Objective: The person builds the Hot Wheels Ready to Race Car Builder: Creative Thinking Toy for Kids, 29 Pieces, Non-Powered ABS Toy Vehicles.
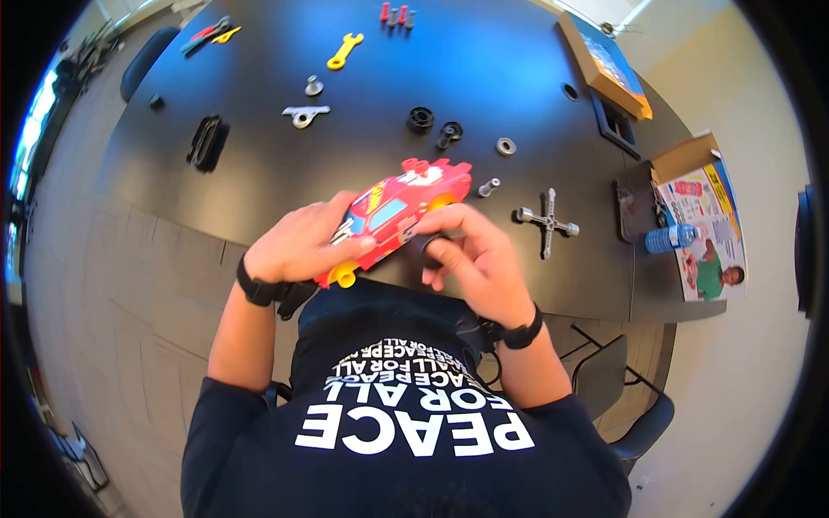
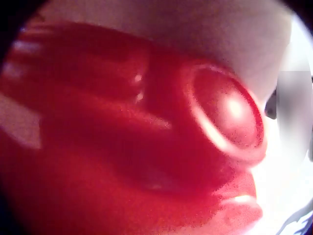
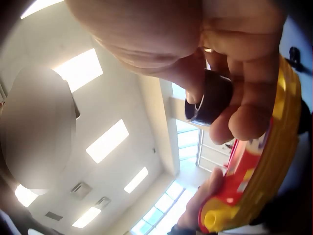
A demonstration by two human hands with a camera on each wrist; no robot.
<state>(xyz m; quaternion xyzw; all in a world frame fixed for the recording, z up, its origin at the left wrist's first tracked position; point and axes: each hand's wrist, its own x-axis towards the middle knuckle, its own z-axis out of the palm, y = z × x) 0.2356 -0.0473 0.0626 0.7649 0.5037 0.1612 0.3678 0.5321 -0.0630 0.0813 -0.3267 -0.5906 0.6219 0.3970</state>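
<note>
Right hand point(image 1: 484, 268): thumb and fingers point(image 3: 252, 122) closed to a pinch on a hollow black ring point(image 3: 217, 100). Just left of it, left hand point(image 1: 302, 237) grips the near-left part of the red toy car point(image 1: 380, 211), thumb across it, car tilted over the tabletop point(image 1: 268, 173) near edge. Right of car's far end: gray bolt point(image 1: 490, 187); farther right, four-way wrench point(image 1: 548, 224). Beyond: black wheel point(image 1: 420, 119), then yellow wrench point(image 1: 346, 51) far left of it.

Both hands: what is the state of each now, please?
Left hand: holding the red toy car.
Right hand: pinching a dark hollow piece.
</note>
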